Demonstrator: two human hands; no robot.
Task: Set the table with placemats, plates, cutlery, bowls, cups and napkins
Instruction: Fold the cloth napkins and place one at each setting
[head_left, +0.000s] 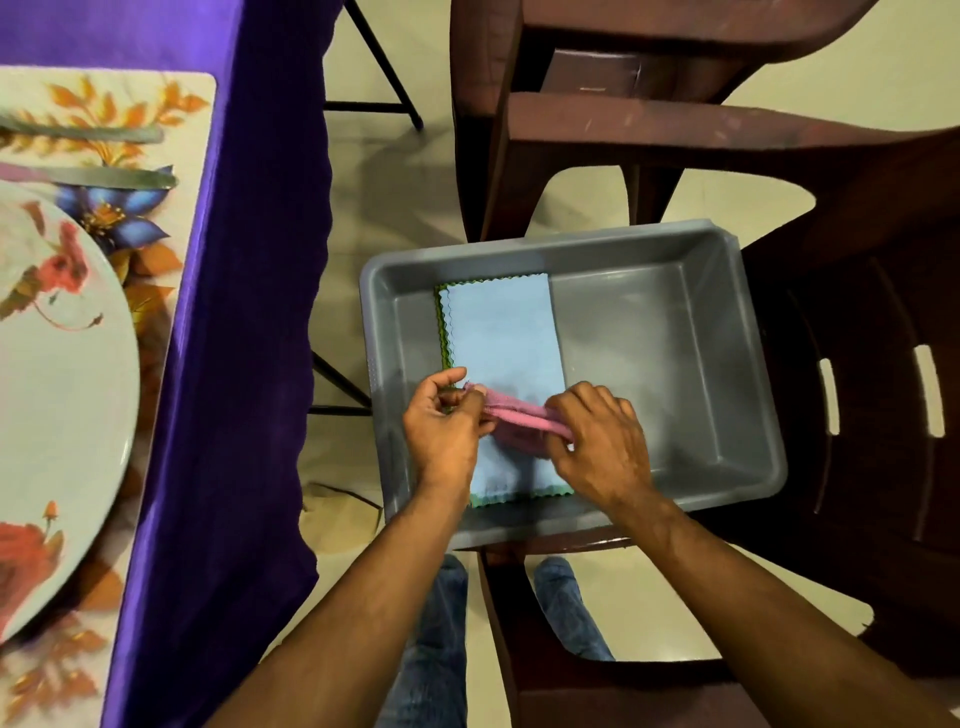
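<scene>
Left hand (444, 423) and right hand (597, 441) both pinching a pink napkin (519, 415), stretched between them just above the grey tub (675, 244). Under it, inside the tub, a blue napkin (504, 332) on a green one (443, 332). Napkin step, apparently. Next: lift clear of the tub, carry left to the placemat (171, 93) beside the plate (62, 364) and cutlery (119, 179).
</scene>
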